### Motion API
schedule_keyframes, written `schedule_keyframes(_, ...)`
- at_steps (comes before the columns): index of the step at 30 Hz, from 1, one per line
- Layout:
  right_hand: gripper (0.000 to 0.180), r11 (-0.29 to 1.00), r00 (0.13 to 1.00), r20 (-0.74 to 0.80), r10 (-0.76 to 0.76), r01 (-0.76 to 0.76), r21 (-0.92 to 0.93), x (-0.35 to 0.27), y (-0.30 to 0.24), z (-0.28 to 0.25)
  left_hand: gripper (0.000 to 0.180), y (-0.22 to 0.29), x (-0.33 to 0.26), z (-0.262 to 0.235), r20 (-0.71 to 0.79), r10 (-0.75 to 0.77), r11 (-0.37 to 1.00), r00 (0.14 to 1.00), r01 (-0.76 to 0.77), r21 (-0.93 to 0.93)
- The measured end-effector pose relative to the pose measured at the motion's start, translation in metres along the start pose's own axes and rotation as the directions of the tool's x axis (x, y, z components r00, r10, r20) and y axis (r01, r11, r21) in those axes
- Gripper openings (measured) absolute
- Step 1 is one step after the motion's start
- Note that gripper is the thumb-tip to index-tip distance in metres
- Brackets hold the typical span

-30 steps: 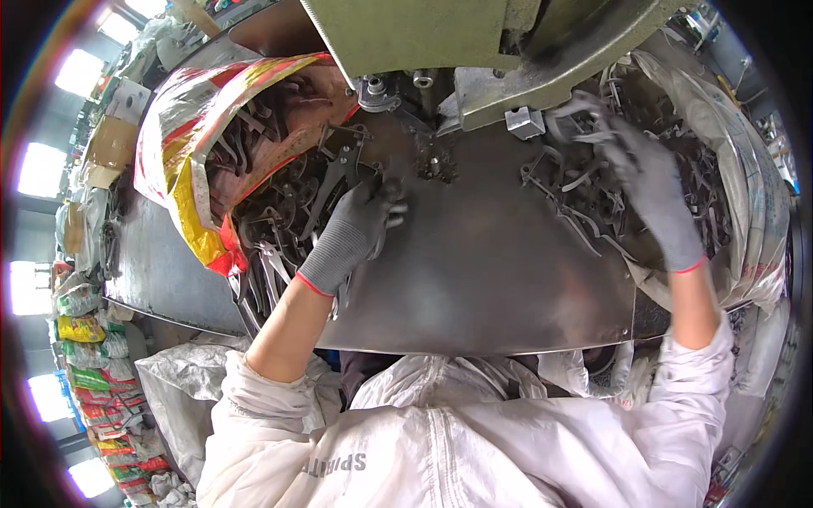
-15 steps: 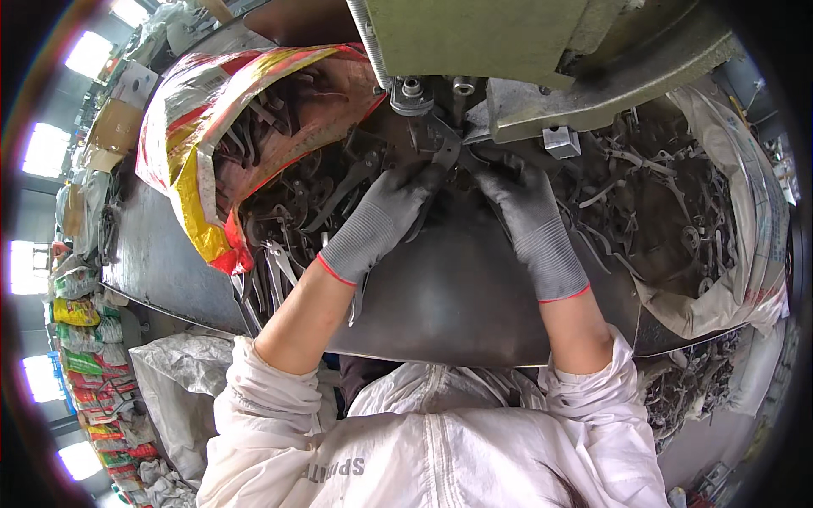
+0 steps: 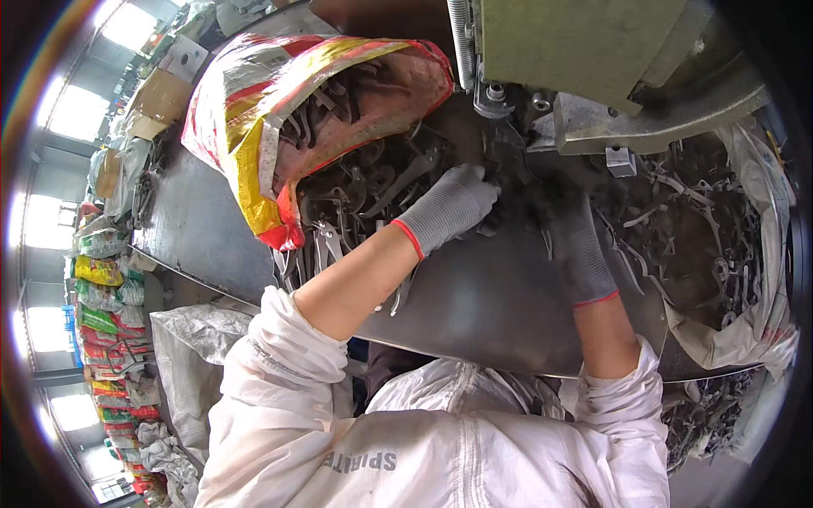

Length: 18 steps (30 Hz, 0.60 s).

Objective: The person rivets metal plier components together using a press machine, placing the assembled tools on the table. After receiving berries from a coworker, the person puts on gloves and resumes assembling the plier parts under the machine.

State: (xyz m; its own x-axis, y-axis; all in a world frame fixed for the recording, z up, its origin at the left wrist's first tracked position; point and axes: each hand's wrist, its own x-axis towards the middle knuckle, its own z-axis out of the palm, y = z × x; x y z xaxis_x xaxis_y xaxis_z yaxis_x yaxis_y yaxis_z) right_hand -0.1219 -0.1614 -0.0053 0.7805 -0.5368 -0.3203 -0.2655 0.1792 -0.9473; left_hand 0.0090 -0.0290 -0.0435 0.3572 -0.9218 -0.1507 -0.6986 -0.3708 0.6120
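My left hand (image 3: 461,203), in a grey knit glove with a red cuff edge, is closed just in front of the machine, beside a heap of dark metal parts. Its fingertips are turned away, so what they grip, if anything, is hidden. My right hand (image 3: 566,199), gloved the same way, reaches in below the machine's metal block. Its fingers are dark and smeared by motion. Over both hands stands a green machine (image 3: 563,55) with a bolted clamp (image 3: 493,100) at its lower left. Curved metal handle-shaped parts (image 3: 411,179) lie left of my left hand.
A red, yellow and white sack (image 3: 246,127) lies open on the left with metal parts inside. On the right, a pale sack (image 3: 766,245) surrounds many curved metal pieces (image 3: 677,203). The dark metal table (image 3: 483,305) ends before my body. A small metal block (image 3: 621,162) sits under the machine.
The whole view has shifted, so the machine and sacks appear farther right. My left hand has drawn back from the clamp and the flat metal part it held there. My right hand has moved and blurred.
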Motion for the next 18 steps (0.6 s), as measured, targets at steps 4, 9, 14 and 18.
schedule_keyframes(4, 0.028, 0.991, 0.998, -0.05, -0.029, 0.035, 0.129, 0.0, 0.017, -0.006, 0.022, 0.061, -0.005, -0.062, -0.359, -0.1, 0.911, 0.928, 0.23, 0.341)
schedule_keyframes(9, 0.028, 0.987, 0.998, -0.048, 0.038, -0.03, 0.157, -0.005, 0.009, -0.004, 0.038, -0.052, 0.024, -0.147, -0.374, -0.195, 0.579, 0.907, 0.414, 0.702)
schedule_keyframes(14, 0.034, 0.985, 1.0, -0.019, -0.005, 0.008, 0.172, -0.003, 0.015, 0.002, 0.052, -0.119, 0.031, -0.17, -0.589, -0.244, 0.705, 0.77, 0.558, 0.438)
schedule_keyframes(18, 0.035, 0.999, 0.998, -0.053, -0.023, 0.025, 0.037, -0.012, -0.009, 0.0, 0.047, -0.134, 0.044, -0.165, -0.583, -0.188, 0.743, 0.79, 0.503, 0.442)
